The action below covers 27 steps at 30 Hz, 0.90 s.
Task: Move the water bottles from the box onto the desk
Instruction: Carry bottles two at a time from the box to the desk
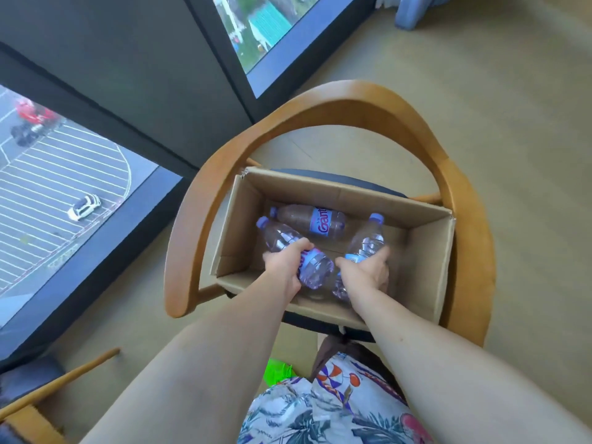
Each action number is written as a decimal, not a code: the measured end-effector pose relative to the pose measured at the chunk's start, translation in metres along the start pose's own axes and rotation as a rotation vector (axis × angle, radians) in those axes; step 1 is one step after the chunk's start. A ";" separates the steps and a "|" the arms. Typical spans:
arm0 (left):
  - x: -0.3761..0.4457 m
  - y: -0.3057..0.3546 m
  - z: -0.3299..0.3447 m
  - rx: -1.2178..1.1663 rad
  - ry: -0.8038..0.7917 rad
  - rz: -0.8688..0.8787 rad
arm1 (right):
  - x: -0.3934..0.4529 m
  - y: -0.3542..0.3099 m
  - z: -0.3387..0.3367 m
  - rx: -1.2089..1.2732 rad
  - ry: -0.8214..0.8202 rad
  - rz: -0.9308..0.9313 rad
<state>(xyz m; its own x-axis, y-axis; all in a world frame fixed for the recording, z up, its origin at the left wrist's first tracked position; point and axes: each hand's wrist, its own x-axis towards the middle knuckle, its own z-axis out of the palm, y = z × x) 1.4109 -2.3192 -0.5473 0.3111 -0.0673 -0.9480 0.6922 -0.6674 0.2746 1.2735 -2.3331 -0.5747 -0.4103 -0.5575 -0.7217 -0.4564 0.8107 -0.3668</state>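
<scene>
Left hand (285, 267) wrapped round left bottle (290, 248) | right hand (368, 272) wrapped round right bottle (368, 241) | both inside box (429, 248)

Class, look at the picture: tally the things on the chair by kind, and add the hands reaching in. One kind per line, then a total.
Water bottles: 3, one held by the left hand, one held by the right hand, one lying loose
Cardboard box: 1
Hands: 2
Total: 6
</scene>
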 end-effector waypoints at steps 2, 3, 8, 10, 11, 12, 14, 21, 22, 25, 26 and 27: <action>-0.016 0.007 -0.010 0.016 -0.036 0.057 | -0.018 -0.007 -0.006 0.029 -0.018 -0.056; -0.025 0.010 -0.016 0.026 -0.062 0.084 | -0.027 -0.011 -0.009 0.044 -0.032 -0.079; -0.064 0.023 -0.054 0.046 -0.160 0.243 | -0.075 -0.024 -0.018 0.120 -0.115 -0.199; -0.080 0.026 -0.078 0.032 -0.204 0.294 | -0.100 -0.032 -0.020 0.131 -0.143 -0.276; -0.088 0.028 -0.091 0.008 -0.220 0.314 | -0.113 -0.036 -0.021 0.134 -0.159 -0.316; -0.095 0.030 -0.104 -0.023 -0.235 0.334 | -0.126 -0.040 -0.021 0.127 -0.178 -0.360; -0.109 0.034 -0.134 -0.102 -0.279 0.394 | -0.155 -0.048 -0.018 0.108 -0.224 -0.444; -0.176 0.026 -0.278 -0.365 -0.397 0.492 | -0.285 -0.060 0.020 0.126 -0.464 -0.666; -0.186 0.023 -0.301 -0.400 -0.397 0.518 | -0.306 -0.059 0.028 0.111 -0.507 -0.695; -0.217 0.010 -0.372 -0.521 -0.353 0.628 | -0.373 -0.051 0.056 0.074 -0.635 -0.781; -0.227 0.003 -0.396 -0.559 -0.332 0.670 | -0.396 -0.046 0.066 0.058 -0.668 -0.809; -0.237 -0.004 -0.420 -0.591 -0.312 0.712 | -0.419 -0.042 0.076 0.046 -0.694 -0.838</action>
<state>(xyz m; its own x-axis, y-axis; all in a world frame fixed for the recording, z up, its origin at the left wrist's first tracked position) 1.6079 -1.9890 -0.2563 0.6552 -0.5612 -0.5058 0.6506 0.0789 0.7553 1.5243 -2.1196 -0.3010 0.5595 -0.7256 -0.4006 -0.3476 0.2334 -0.9081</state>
